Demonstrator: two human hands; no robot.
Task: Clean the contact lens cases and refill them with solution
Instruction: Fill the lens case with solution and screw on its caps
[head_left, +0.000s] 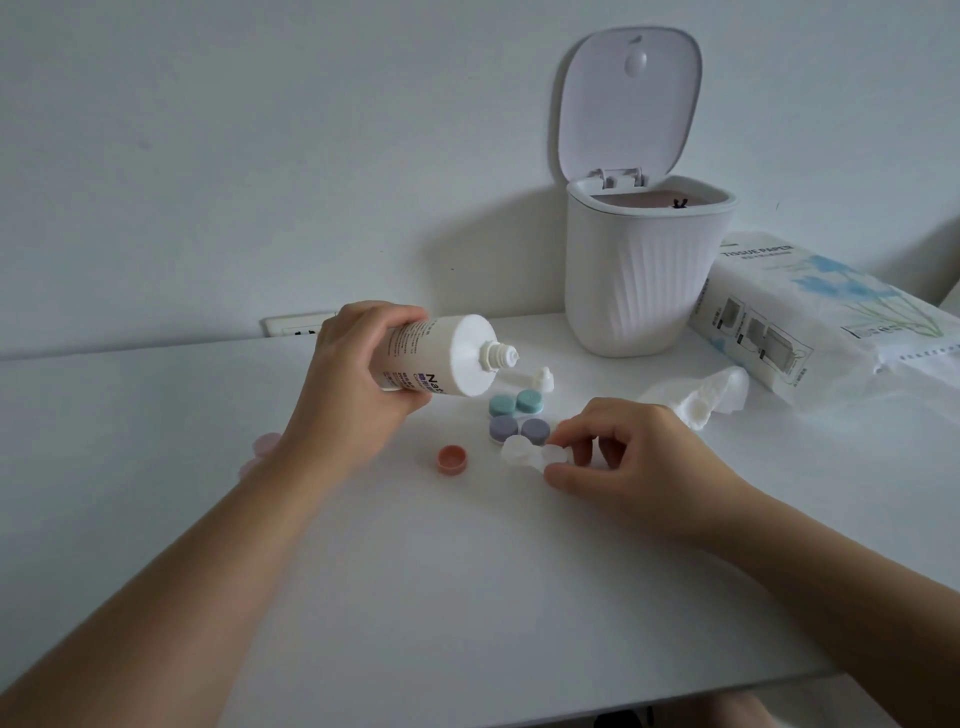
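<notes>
An open white case (530, 452) is pinched flat on the table by the right hand (628, 457). Left of it, the solution bottle (441, 358) is gripped by the left hand (358, 379), lying near horizontal, its uncapped nozzle pointed rightward above what appear to be capped purple (519, 428) and teal cases (516, 402) beyond.

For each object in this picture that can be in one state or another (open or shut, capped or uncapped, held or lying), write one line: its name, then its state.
Solution bottle: uncapped, tipped sideways, gripped by the left hand.
Bottle cap: off, on the table.
White lens case: lids off, held by the right hand.
Orange lid: off, hollow side up.
Green case: capped.
Purple case: capped.
Bin: lid up.
Tissue: crumpled.
Tissue pack: lying flat.
</notes>
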